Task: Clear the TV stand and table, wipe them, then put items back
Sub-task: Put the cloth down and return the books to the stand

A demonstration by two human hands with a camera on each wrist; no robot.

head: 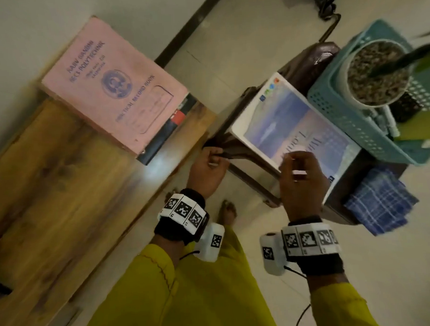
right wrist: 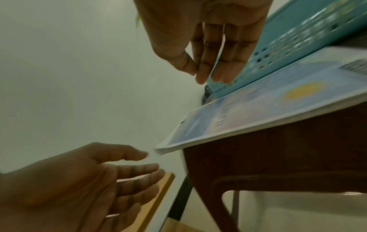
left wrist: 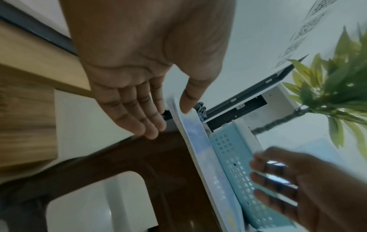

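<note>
Yellow-green sleeves, tagged wristbands

Each wrist wears a black band (head: 181, 220) wrapped with white square-coded marker tiles (head: 309, 239), a white camera box (head: 271, 253) with a thin black cable, above loose yellow-green sleeves (head: 150, 273).

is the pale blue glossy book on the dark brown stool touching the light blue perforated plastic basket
Touching. The left wrist view shows the book lying edge to edge against the basket wall, no gap between; the right wrist view agrees.

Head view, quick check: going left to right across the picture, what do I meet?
Wooden TV stand → pink record book → left hand → pastel-covered book on the dark table → teal basket holding the potted plant.
</note>
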